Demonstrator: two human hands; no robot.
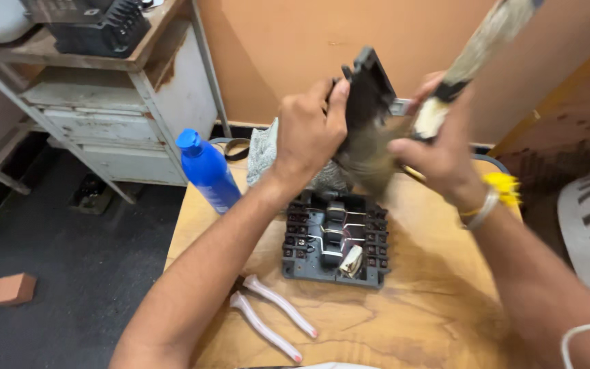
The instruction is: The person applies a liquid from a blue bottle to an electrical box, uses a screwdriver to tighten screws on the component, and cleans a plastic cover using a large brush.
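Between the fingers of the left hand (308,133) stands a dark cover plate (367,96), gripped upright; right hand (438,147) clenches the brush (472,58); best stroke bristles away from the fingertips, plate steady.

Even, warm indoor light is cast from above; soft shadows are thrown on the surface (431,301). The brush (445,102) is motion-blurred.

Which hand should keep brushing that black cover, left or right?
Right. The right hand already grips the paintbrush, bristles against the black cover. The left hand is occupied holding that cover up above the open terminal block.
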